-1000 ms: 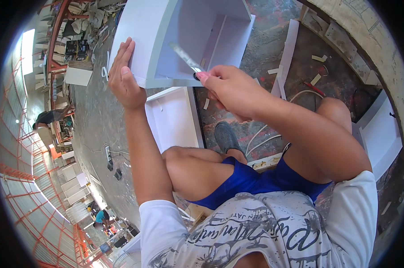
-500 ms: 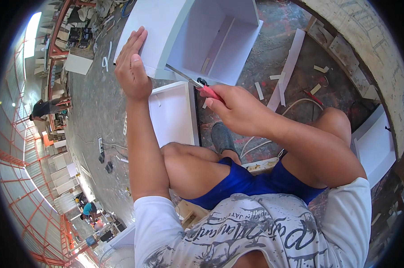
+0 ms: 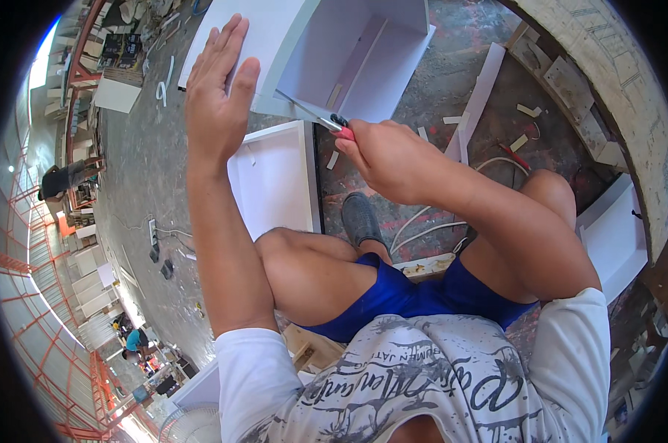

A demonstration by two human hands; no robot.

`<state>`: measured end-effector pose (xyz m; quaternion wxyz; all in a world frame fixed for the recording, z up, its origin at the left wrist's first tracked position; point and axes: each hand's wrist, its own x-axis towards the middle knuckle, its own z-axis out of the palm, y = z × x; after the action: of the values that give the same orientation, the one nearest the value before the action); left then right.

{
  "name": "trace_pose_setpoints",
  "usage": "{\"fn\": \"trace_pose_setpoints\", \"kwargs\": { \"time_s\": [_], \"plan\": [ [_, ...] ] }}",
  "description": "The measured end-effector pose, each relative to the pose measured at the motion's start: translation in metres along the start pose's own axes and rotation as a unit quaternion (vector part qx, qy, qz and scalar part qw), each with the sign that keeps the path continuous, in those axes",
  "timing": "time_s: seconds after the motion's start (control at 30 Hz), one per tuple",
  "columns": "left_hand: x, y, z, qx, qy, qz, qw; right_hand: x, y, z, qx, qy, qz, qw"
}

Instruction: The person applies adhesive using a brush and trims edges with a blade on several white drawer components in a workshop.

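A white open-fronted box cabinet (image 3: pixel 334 59) stands on the floor in front of me. My left hand (image 3: pixel 219 96) lies flat on its outer side panel, fingers stretched away from me and thumb apart. My right hand (image 3: pixel 396 159) is wrapped around the red handle of a utility knife (image 3: pixel 325 122), which has a black slider. Its long metal blade points left and away, with the tip at the cabinet's near front edge, by the corner. Whether the tip touches the edge I cannot tell. Below the cabinet, a shallow white tray-like box (image 3: pixel 307 166) sits beside my knee.
Off-cut white strips (image 3: pixel 481 96) and small scraps litter the dark floor at right. A pale cable (image 3: pixel 422 221) curls near my shoe (image 3: pixel 363 221). A power strip (image 3: pixel 153 232) lies at left. Two people (image 3: pixel 68 177) (image 3: pixel 134 340) are far off at left.
My left hand has slid farther along the side panel, away from me. My right hand has turned slightly, with the blade still at the near edge. The whole view has shifted a little.
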<state>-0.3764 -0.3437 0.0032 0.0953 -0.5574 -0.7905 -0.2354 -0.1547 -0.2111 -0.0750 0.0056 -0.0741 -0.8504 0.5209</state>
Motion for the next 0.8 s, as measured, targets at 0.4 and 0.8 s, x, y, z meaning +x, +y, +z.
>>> {"fn": "trace_pose_setpoints", "kwargs": {
  "time_s": [0.4,0.8],
  "plan": [
    [-0.005,0.027,-0.008,0.094,-0.059,-0.024,0.994,0.016,-0.008,0.015,-0.055,0.071,-0.026,0.996],
    [-0.021,0.014,-0.032,0.047,-0.101,0.021,0.994,-0.012,-0.031,0.043,-0.067,0.046,0.037,0.996]
  ]
}}
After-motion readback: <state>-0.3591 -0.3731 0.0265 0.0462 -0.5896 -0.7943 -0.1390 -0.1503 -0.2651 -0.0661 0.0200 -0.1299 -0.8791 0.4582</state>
